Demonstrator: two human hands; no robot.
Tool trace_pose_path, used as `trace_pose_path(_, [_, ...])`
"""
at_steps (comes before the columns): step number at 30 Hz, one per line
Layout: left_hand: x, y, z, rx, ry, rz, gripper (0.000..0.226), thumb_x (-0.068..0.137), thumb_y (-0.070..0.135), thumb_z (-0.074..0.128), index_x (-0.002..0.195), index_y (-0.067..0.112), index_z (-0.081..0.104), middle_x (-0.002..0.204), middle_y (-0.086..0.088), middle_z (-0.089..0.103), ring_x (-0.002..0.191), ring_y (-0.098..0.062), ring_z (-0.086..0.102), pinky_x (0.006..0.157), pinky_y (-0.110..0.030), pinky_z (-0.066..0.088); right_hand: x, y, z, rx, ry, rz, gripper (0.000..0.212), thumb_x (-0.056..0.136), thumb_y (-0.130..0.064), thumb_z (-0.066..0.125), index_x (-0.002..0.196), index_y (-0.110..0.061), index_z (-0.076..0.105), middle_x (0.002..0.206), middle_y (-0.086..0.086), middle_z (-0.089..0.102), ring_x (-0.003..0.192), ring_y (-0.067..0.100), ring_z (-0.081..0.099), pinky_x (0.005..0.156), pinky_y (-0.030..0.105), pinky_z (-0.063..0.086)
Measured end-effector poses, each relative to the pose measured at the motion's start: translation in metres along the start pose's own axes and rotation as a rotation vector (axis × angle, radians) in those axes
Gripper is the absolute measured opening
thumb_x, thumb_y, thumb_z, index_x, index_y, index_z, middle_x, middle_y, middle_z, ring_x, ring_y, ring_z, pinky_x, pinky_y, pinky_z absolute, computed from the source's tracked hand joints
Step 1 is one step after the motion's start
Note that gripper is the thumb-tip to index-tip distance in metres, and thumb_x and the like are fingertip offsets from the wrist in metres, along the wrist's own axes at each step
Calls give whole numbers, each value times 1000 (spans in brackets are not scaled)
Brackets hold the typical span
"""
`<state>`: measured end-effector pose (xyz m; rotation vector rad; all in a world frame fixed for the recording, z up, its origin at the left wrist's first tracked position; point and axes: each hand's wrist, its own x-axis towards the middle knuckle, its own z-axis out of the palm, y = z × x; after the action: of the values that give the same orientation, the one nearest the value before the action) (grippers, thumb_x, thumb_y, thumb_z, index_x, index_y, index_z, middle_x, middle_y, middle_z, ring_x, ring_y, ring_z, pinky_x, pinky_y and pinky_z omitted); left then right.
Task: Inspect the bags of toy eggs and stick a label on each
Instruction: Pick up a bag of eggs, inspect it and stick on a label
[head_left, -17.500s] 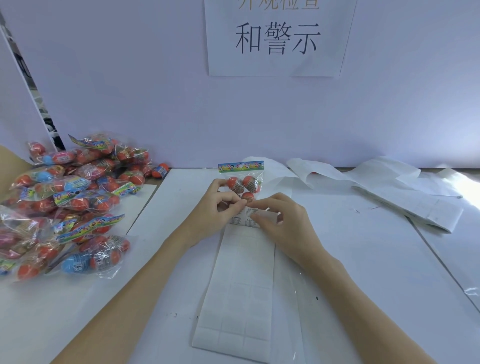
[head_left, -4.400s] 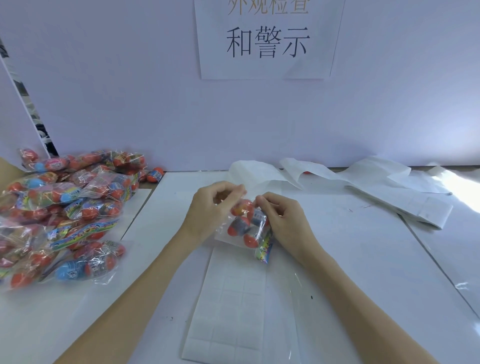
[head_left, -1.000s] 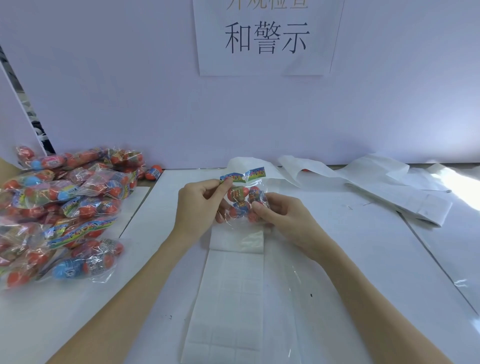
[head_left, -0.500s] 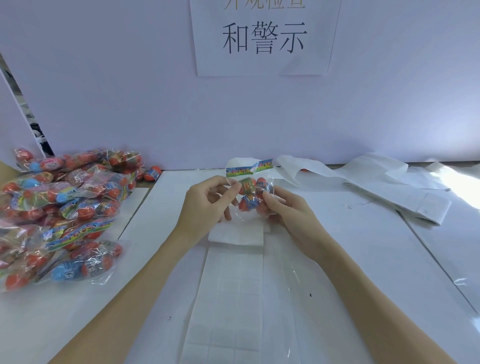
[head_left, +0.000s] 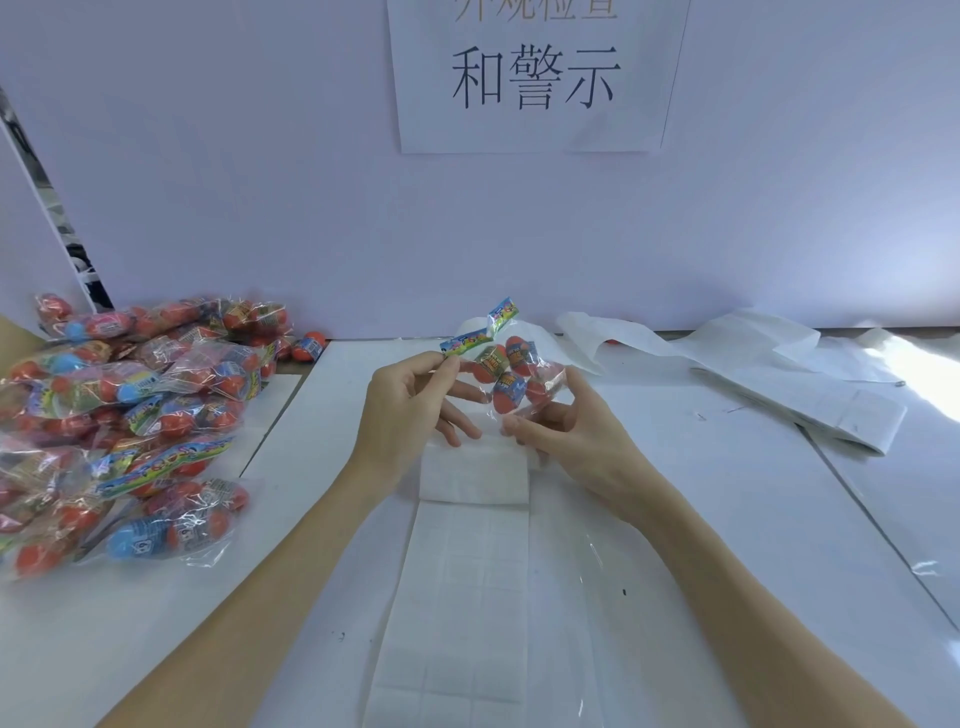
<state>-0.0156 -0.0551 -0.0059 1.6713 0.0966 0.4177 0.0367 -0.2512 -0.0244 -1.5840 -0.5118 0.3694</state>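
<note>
I hold one clear bag of toy eggs (head_left: 508, 375) up above the table's middle. It has red eggs inside and a colourful header card at its top. My left hand (head_left: 410, 410) pinches the header card between thumb and forefinger. My right hand (head_left: 566, 421) holds the bag's lower right side with curled fingers. A long white label sheet (head_left: 462, 582) lies on the table just below both hands, its far end folded over.
A big pile of bagged toy eggs (head_left: 124, 415) covers the table's left side. Loose white backing strips (head_left: 769, 374) lie at the back right. A purple wall with a paper sign (head_left: 535, 73) closes the far side.
The bag has risen slightly and tilted, its header card now bent up to the right. My hands have spread a little apart on it.
</note>
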Motion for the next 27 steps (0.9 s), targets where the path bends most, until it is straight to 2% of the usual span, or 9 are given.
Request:
trace_pose_path(3, [1, -1, 0, 32, 21, 15, 27, 109, 14, 50, 100, 7, 75, 86, -8, 78, 58, -37, 72, 47, -29, 52, 0, -1, -1, -7, -27, 11, 50, 90, -25, 81, 129, -35, 52, 100, 7, 79, 88, 10, 73, 65, 18, 50])
trace_pose_path(8, [2, -5, 0, 16, 42, -20, 28, 109, 8, 48, 97, 1, 72, 84, -11, 75, 61, -33, 72, 51, -30, 53, -1, -3, 1, -4, -61, 13, 51, 92, -17, 79, 131, -34, 52, 106, 5, 79, 100, 22, 74, 84, 24, 56])
trace_pose_path(10, [2, -5, 0, 48, 58, 9, 27, 110, 9, 46, 101, 1, 70, 87, -12, 75, 62, -33, 72, 53, -31, 55, -2, -4, 4, -8, -37, -9, 42, 96, -17, 75, 129, -29, 53, 103, 8, 80, 92, 20, 73, 78, 25, 53])
trace_pose_path(13, [2, -5, -2, 108, 101, 56, 26, 111, 10, 43, 107, 3, 68, 93, -12, 74, 62, -30, 72, 55, -35, 58, -3, -9, 5, 106, 14, 11, 24, 105, -31, 63, 125, -18, 61, 105, 8, 80, 89, 18, 71, 75, 28, 52])
trace_pose_path(15, [3, -5, -6, 155, 116, 68, 26, 111, 12, 44, 106, 1, 67, 93, -13, 72, 63, -29, 72, 58, -42, 60, -3, -10, 5, 135, 118, 28, 29, 106, -36, 58, 113, -11, 72, 103, 8, 80, 84, 19, 72, 71, 25, 55])
trace_pose_path(18, [3, -4, -7, 187, 116, 68, 27, 111, 19, 47, 108, 5, 70, 94, -8, 73, 70, -27, 74, 65, -50, 63, -2, -7, 4, 77, 207, 37, 27, 106, -26, 61, 104, -5, 78, 98, 11, 80, 78, 17, 71, 66, 23, 54])
trace_pose_path(22, [1, 1, -5, 118, 3, 57, 14, 99, 26, 71, 114, 24, 72, 99, 4, 75, 78, -19, 76, 69, -38, 64, -1, -5, 4, 38, 241, 21, 25, 106, -22, 60, 104, -4, 79, 98, 14, 80, 80, 17, 72, 62, 20, 52])
trace_pose_path(24, [1, 0, -4, 83, -41, 47, 29, 90, 20, 81, 117, 23, 69, 106, -1, 73, 77, -22, 77, 65, -30, 61, 0, -6, 4, 60, 242, 29, 25, 106, -25, 61, 105, -7, 79, 97, 10, 80, 78, 14, 71, 63, 20, 52])
trace_pose_path(27, [3, -1, -2, 20, -9, 28, 44, 88, 19, 84, 126, 24, 64, 110, -6, 73, 78, -24, 77, 66, -27, 59, -1, -7, 3, 71, 196, 23, 24, 104, -31, 63, 107, -14, 79, 96, 2, 81, 78, 9, 70, 64, 17, 50])
